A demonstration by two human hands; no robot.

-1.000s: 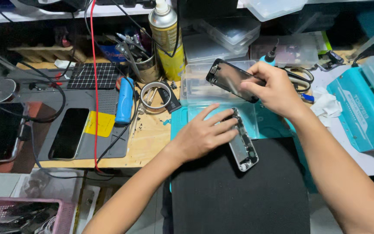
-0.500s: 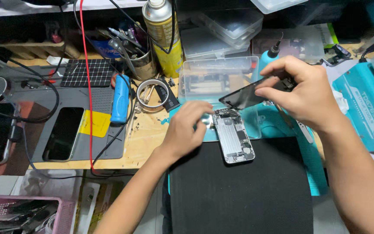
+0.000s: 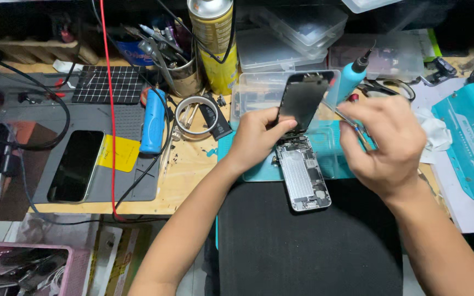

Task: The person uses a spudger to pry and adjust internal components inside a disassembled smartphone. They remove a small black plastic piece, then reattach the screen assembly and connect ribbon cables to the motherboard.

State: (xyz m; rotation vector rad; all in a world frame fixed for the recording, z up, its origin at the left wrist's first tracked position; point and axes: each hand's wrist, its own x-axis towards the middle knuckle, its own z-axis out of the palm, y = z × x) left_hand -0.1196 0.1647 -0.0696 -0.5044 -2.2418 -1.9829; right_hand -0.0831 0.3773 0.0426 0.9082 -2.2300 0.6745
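At centre of tabletop (image 3: 193,170), on the near edge of a teal mat (image 3: 333,156) and overlapping a black pad (image 3: 308,246): opened phone body (image 3: 303,174), insides facing up, top end under the raised screen. Phone screen (image 3: 304,100) lifted upright off the body's far end, dark glass toward the camera. Left hand (image 3: 258,138) closed on the screen's lower left edge, thumb on the glass face, other fingers behind. Right hand (image 3: 386,143) curled shut around a thin metal tool (image 3: 340,114), tip pointing toward the screen's lower right edge; contact there not clear.

Just behind the screen: clear plastic box (image 3: 259,90), blue-handled screwdriver (image 3: 351,78) leaning beside it. Further left: yellow spray can (image 3: 215,46), roll of tape (image 3: 193,115), blue cylinder tool (image 3: 152,121), grey work mat (image 3: 116,159) carrying another dark phone (image 3: 77,165). Red wire (image 3: 111,109) running down across that mat. Pink basket (image 3: 23,271) at lower left, off the tabletop.
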